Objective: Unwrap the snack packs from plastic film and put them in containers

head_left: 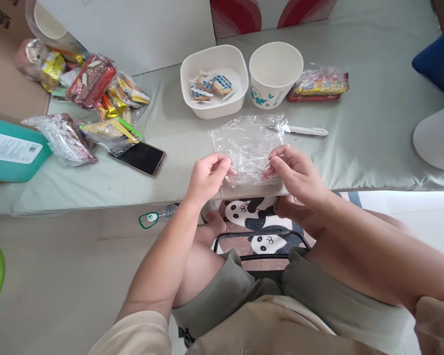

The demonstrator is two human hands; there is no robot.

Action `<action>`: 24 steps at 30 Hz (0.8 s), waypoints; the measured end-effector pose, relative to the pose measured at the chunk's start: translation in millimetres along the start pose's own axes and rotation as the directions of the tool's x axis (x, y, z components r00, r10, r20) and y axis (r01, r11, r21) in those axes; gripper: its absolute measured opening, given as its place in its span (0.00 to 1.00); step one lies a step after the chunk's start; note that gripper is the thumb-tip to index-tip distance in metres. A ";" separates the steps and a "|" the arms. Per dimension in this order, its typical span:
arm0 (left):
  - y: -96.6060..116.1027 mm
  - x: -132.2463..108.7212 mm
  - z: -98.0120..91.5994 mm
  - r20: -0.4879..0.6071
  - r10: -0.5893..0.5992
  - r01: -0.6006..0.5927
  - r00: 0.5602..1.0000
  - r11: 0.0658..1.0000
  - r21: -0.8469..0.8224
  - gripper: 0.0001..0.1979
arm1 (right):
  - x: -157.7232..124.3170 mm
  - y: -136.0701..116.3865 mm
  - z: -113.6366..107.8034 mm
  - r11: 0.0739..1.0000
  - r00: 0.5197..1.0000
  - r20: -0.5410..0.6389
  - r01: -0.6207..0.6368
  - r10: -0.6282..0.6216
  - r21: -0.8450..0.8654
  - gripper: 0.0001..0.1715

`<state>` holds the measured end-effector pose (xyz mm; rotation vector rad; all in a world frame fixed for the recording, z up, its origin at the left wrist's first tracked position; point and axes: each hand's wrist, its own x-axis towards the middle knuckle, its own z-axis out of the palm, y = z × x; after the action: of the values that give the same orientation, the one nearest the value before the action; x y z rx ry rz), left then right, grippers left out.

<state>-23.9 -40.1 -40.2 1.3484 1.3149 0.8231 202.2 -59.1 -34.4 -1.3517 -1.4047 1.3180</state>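
A clear plastic bag [249, 145] lies spread at the near edge of the cloth-covered surface, between my hands. My left hand [211, 175] pinches its left near edge between thumb and fingers. On the other side my right hand [292, 170] grips the right near edge in the same way. Just beyond the bag's right corner rests a white utility knife [307, 130], its tip end partly under the film. Behind the bag stands a white square tub [214, 109] with several small wrapped biscuits [222, 86] in it. Right beside it is a white paper cup [276, 64] with blue leaf prints.
Packaged snacks [92, 81] are heaped at the left, with a dark phone [142, 158] near them. A red-and-yellow snack pack [320, 86] lies right of the cup. White boxes [133, 29] stand behind. A white bucket [438, 135] and a teal box [15, 150] flank the surface.
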 end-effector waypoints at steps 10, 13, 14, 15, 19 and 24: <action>-3.5 -2.7 -7.5 0.082 -0.145 0.117 0.986 0.955 0.274 0.14 | -2.8 13.9 -9.8 0.785 0.997 -0.035 0.037 -0.075 -0.618 0.40; -0.8 -4.8 -6.7 0.091 -0.073 0.028 0.993 0.905 0.423 0.11 | -5.5 20.7 -12.9 0.661 0.978 -0.058 0.092 -0.201 -0.745 0.42; 0.1 -4.9 -6.1 0.065 -0.031 -0.004 0.997 0.878 0.479 0.10 | -6.7 20.4 -12.6 0.616 0.964 -0.081 0.095 -0.252 -0.782 0.41; 0.7 -4.6 -5.6 0.036 0.011 -0.029 0.999 0.846 0.533 0.09 | -8.3 18.7 -11.6 0.574 0.945 -0.096 0.106 -0.311 -0.812 0.39; 0.9 -0.9 -6.4 -0.017 0.071 -0.042 0.997 0.749 0.661 0.15 | -18.6 7.3 -0.4 0.416 0.818 0.159 0.437 -0.553 -0.798 0.26; 3.9 -4.3 -13.0 -0.086 0.262 -0.142 0.961 0.737 0.661 0.16 | -23.7 15.6 14.3 0.390 0.784 0.473 0.614 -0.401 -0.687 0.25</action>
<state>-35.9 -41.0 -32.7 2.0394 1.7068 0.6528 194.6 -86.2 -49.1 -1.0942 -2.5580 0.3334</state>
